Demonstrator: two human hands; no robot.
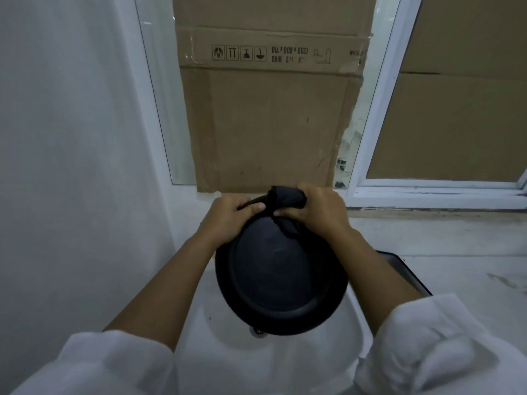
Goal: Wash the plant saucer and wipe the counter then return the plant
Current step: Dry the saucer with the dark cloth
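White pushed-up sleeves point(114, 363) at the bottom, forearms reaching out over a white sink point(196, 323). The drain point(258, 332) just peeks out from under the black plant saucer point(279, 275). The saucer is held tilted above the basin, not resting in it as far as I can tell.

The left hand point(228, 218) grips the far rim, fingers point(252, 208) curled round the edge. The right hand point(316, 209) is bunched tight on a dark cloth point(288, 198) pressed against that same far rim.

So I'd say this is mid-wash, first step only. The bench point(470, 260) off to the right looks smudgy and not yet wiped, and the plant isn't in shot, so both of those are left. Behind it all there's a white window frame point(379, 109) backed with cardboard point(271, 124).
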